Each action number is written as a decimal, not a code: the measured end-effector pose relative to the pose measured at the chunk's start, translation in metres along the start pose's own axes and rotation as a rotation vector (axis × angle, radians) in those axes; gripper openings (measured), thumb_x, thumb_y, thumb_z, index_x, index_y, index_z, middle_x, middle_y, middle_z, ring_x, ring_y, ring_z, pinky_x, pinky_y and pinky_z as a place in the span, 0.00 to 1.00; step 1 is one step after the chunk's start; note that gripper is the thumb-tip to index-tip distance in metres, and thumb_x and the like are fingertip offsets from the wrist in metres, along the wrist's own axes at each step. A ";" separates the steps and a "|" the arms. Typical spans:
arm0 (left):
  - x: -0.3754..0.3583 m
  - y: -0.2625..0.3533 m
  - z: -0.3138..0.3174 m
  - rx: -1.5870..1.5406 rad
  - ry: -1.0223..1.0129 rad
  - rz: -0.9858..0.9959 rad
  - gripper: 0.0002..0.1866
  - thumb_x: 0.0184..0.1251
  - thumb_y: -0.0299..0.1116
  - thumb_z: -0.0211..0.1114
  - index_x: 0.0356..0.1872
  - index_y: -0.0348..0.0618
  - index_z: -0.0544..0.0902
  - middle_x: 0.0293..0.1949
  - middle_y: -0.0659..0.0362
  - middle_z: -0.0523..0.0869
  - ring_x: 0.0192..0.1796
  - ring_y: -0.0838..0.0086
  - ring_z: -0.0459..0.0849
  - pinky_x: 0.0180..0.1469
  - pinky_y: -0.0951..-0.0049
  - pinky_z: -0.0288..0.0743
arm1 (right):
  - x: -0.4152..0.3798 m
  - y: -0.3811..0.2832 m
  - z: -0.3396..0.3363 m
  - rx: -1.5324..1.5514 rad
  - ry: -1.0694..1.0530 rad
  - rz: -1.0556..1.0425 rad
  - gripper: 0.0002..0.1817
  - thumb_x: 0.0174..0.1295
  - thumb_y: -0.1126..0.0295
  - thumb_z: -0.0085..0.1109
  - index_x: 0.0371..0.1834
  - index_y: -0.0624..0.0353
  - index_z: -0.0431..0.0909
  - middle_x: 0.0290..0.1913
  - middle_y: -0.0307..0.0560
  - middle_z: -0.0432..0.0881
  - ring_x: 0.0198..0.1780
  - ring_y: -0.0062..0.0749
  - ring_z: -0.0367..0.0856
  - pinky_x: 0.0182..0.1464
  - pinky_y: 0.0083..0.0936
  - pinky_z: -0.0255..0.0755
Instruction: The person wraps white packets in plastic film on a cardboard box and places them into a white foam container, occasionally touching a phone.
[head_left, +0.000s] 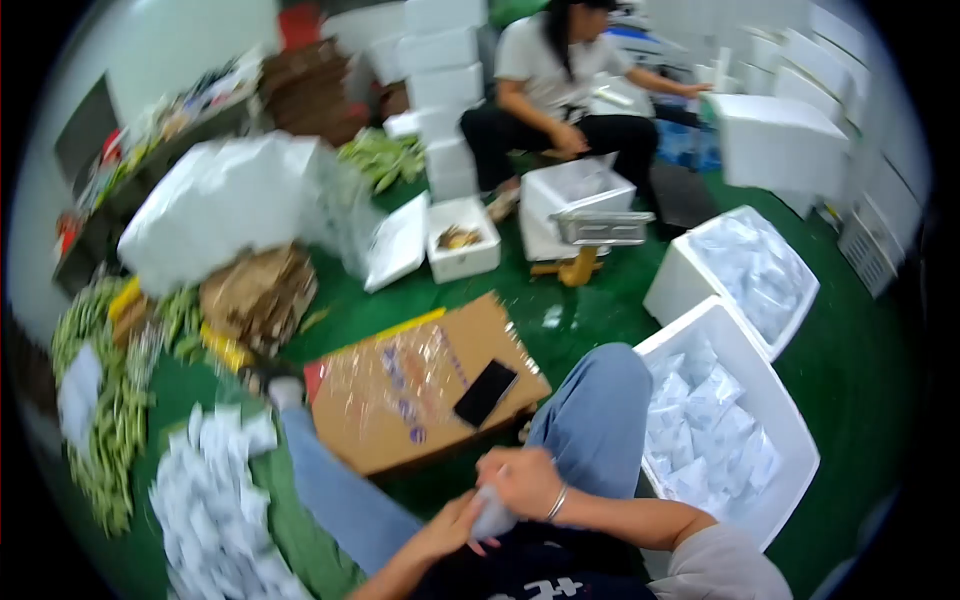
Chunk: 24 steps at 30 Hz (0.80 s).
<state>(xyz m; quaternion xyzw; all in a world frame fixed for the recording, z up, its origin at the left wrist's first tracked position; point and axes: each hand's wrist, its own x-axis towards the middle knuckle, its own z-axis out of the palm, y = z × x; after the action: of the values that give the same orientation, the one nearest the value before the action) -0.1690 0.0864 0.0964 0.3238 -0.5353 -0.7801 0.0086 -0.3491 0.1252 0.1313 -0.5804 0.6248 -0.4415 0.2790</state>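
In front of my lap, my two hands meet around a small whitish plastic packet [492, 514]. My left hand [452, 526] grips it from the left and below. Above and to the right, my right hand [522, 482], with a bracelet at its wrist, is closed at the packet's top. Just right of my knee stands a white foam box [795, 455] holding many similar clear-and-white packets [708, 415]. A heap of flat white packets [215, 500] lies on the floor to my left.
A cardboard box [400, 400] bearing a black phone [486, 393] lies ahead. Behind are a second foam box of packets [755, 270], a scale [600, 230] and a seated person [570, 90]. Green vegetable pods [110, 430] lie at far left.
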 end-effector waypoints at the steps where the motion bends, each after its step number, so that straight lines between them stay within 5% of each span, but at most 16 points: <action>1: 0.001 0.022 0.009 0.323 0.036 -0.056 0.37 0.68 0.60 0.54 0.63 0.35 0.67 0.37 0.43 0.86 0.35 0.56 0.88 0.36 0.63 0.83 | -0.003 0.005 -0.010 0.081 0.026 0.053 0.12 0.62 0.66 0.50 0.33 0.62 0.81 0.27 0.49 0.85 0.27 0.35 0.84 0.34 0.32 0.76; 3: 0.001 0.062 0.037 0.833 0.185 0.341 0.37 0.61 0.52 0.65 0.64 0.38 0.64 0.32 0.42 0.85 0.33 0.52 0.87 0.34 0.59 0.81 | -0.013 0.002 -0.040 0.193 0.164 0.066 0.13 0.62 0.67 0.49 0.31 0.64 0.80 0.25 0.49 0.82 0.27 0.34 0.80 0.33 0.29 0.73; 5: 0.020 0.078 0.072 0.836 0.066 0.283 0.42 0.55 0.42 0.69 0.68 0.46 0.56 0.33 0.41 0.84 0.34 0.47 0.85 0.35 0.53 0.79 | -0.044 0.028 -0.080 -0.293 0.366 -0.109 0.10 0.62 0.70 0.53 0.33 0.68 0.79 0.24 0.47 0.78 0.27 0.40 0.77 0.36 0.30 0.71; 6: 0.032 0.069 0.092 0.843 0.032 0.513 0.42 0.53 0.34 0.67 0.68 0.47 0.55 0.36 0.41 0.83 0.31 0.47 0.84 0.32 0.52 0.78 | -0.056 0.023 -0.095 -0.272 0.577 -0.060 0.10 0.63 0.70 0.55 0.31 0.67 0.78 0.23 0.44 0.77 0.28 0.35 0.77 0.34 0.28 0.70; 8: 0.047 0.072 0.144 0.974 0.001 0.721 0.29 0.58 0.28 0.55 0.63 0.41 0.60 0.40 0.39 0.78 0.27 0.46 0.82 0.28 0.53 0.77 | -0.083 0.021 -0.158 0.089 0.375 0.294 0.10 0.62 0.70 0.56 0.26 0.64 0.74 0.24 0.44 0.78 0.30 0.24 0.77 0.30 0.22 0.66; 9: 0.068 0.060 0.169 1.038 -0.035 0.911 0.31 0.58 0.27 0.55 0.64 0.27 0.59 0.38 0.40 0.80 0.33 0.48 0.83 0.32 0.53 0.78 | -0.096 0.018 -0.172 -0.013 0.394 0.322 0.12 0.64 0.70 0.48 0.25 0.64 0.73 0.21 0.45 0.80 0.25 0.25 0.77 0.29 0.21 0.69; 11: 0.092 0.050 0.206 0.935 0.036 1.199 0.24 0.60 0.29 0.54 0.58 0.29 0.65 0.39 0.38 0.78 0.32 0.47 0.83 0.32 0.55 0.78 | -0.154 0.086 -0.251 -0.054 0.444 0.512 0.14 0.62 0.66 0.52 0.32 0.70 0.79 0.27 0.51 0.82 0.30 0.32 0.77 0.36 0.29 0.71; 12: 0.079 0.065 0.198 0.801 -0.180 1.077 0.21 0.59 0.29 0.56 0.54 0.34 0.69 0.41 0.41 0.78 0.36 0.48 0.82 0.36 0.54 0.77 | -0.166 0.109 -0.266 0.113 0.604 0.663 0.18 0.59 0.64 0.55 0.31 0.73 0.81 0.28 0.54 0.82 0.31 0.37 0.75 0.40 0.34 0.71; 14: 0.085 0.075 0.183 0.733 -0.469 1.362 0.24 0.77 0.45 0.46 0.62 0.35 0.67 0.60 0.49 0.74 0.62 0.59 0.73 0.66 0.62 0.63 | -0.138 0.023 -0.251 -0.399 0.493 0.685 0.18 0.60 0.63 0.55 0.31 0.73 0.82 0.28 0.54 0.82 0.31 0.37 0.75 0.38 0.33 0.71; 16: 0.064 0.079 0.117 0.341 -0.293 1.455 0.19 0.57 0.31 0.60 0.50 0.38 0.72 0.42 0.45 0.79 0.42 0.50 0.82 0.41 0.54 0.76 | -0.134 0.035 -0.276 -0.616 0.451 0.755 0.18 0.59 0.62 0.57 0.30 0.72 0.82 0.26 0.55 0.82 0.30 0.40 0.77 0.38 0.34 0.72; 18: 0.049 0.079 0.019 0.224 0.030 1.212 0.17 0.54 0.33 0.65 0.44 0.38 0.75 0.39 0.47 0.79 0.43 0.51 0.80 0.43 0.56 0.75 | -0.135 0.084 -0.321 -1.164 0.564 0.694 0.20 0.59 0.58 0.58 0.29 0.70 0.82 0.27 0.59 0.83 0.33 0.46 0.80 0.41 0.39 0.73; 20: 0.013 0.071 -0.101 0.383 0.696 0.754 0.13 0.58 0.33 0.63 0.42 0.40 0.78 0.36 0.50 0.80 0.39 0.59 0.81 0.40 0.66 0.76 | -0.110 0.123 -0.344 -1.329 0.655 0.589 0.21 0.58 0.56 0.58 0.32 0.68 0.82 0.32 0.60 0.84 0.37 0.49 0.82 0.42 0.41 0.75; 21: 0.020 0.015 -0.178 0.626 1.026 0.801 0.14 0.58 0.30 0.65 0.45 0.39 0.78 0.38 0.52 0.81 0.39 0.63 0.82 0.39 0.69 0.77 | -0.095 0.148 -0.351 -1.270 0.580 0.340 0.20 0.59 0.57 0.58 0.35 0.68 0.82 0.35 0.60 0.84 0.38 0.47 0.82 0.42 0.40 0.76; 22: -0.005 0.001 -0.233 0.100 1.159 0.668 0.17 0.54 0.27 0.68 0.47 0.39 0.79 0.37 0.54 0.82 0.40 0.66 0.82 0.40 0.69 0.77 | -0.072 0.151 -0.342 -1.267 0.572 0.338 0.20 0.59 0.57 0.58 0.35 0.68 0.82 0.35 0.60 0.84 0.38 0.47 0.82 0.42 0.40 0.76; 23: -0.021 -0.036 -0.300 0.336 1.531 0.508 0.20 0.53 0.29 0.70 0.48 0.39 0.78 0.41 0.54 0.81 0.42 0.68 0.82 0.40 0.68 0.78 | -0.028 0.134 -0.315 -1.250 0.499 0.341 0.19 0.60 0.58 0.59 0.36 0.67 0.82 0.36 0.59 0.84 0.38 0.46 0.82 0.42 0.39 0.76; 24: -0.040 -0.078 -0.360 0.291 1.657 0.370 0.26 0.52 0.37 0.71 0.50 0.31 0.76 0.48 0.43 0.80 0.52 0.54 0.79 0.53 0.59 0.74 | 0.005 0.130 -0.291 -1.230 0.428 0.342 0.18 0.60 0.59 0.59 0.38 0.67 0.82 0.37 0.58 0.84 0.38 0.44 0.82 0.42 0.37 0.76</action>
<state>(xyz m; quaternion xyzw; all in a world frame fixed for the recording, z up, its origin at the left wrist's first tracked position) 0.0737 -0.1646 -0.0279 0.6943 -0.4950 -0.2019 0.4819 -0.6628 0.1783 0.1511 -0.4263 0.8872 -0.0603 -0.1662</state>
